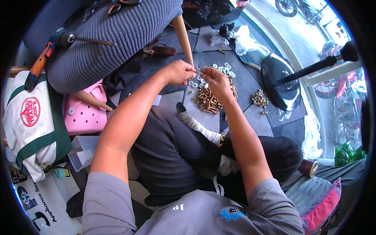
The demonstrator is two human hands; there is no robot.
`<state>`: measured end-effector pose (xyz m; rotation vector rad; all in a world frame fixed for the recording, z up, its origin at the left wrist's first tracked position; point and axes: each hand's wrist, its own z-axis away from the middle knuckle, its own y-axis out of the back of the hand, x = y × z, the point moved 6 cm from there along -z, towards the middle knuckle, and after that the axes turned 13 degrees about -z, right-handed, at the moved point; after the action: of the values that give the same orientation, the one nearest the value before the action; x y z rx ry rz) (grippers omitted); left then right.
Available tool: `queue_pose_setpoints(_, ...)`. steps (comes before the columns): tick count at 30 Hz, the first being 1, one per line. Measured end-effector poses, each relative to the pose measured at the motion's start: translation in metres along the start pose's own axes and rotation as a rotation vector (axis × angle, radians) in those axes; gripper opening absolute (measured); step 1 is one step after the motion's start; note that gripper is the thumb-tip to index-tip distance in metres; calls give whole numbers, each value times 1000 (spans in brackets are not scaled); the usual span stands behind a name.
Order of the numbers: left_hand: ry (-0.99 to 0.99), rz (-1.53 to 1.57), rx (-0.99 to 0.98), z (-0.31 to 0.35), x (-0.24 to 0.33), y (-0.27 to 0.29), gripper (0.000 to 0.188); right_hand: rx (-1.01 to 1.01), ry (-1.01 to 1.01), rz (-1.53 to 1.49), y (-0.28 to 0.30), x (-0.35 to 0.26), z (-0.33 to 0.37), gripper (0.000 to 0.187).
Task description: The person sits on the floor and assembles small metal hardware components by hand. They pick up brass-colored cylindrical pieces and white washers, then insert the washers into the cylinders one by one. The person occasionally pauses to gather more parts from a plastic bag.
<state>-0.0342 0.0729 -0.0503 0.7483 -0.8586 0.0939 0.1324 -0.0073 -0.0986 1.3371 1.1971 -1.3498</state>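
My left hand and my right hand meet fingertip to fingertip above the tiled carpet. Both are closed in a pinch on something small between them, too small to make out. Just below my right hand lies a heap of brass-coloured bolts. Silvery flat washers are scattered behind and beside the hands, partly hidden by the fingers. To the right of the bolts sits a smaller pile of brass-coloured nuts.
A power drill with a long bit rests on a ribbed grey chair with wooden legs. A pink clog, a clear plastic bin and a canvas bag stand at left. A black round stand base is at right, near plastic bags.
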Motion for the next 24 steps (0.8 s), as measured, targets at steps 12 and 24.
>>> queue_pose_setpoints(12,-381,-510,281,14,37,-3,25,43,101,373,-2,-55,19,27)
queue_pose_setpoints(24,-456,-641,276,15,57,-12,26,123,416,278,22,-76,28,27)
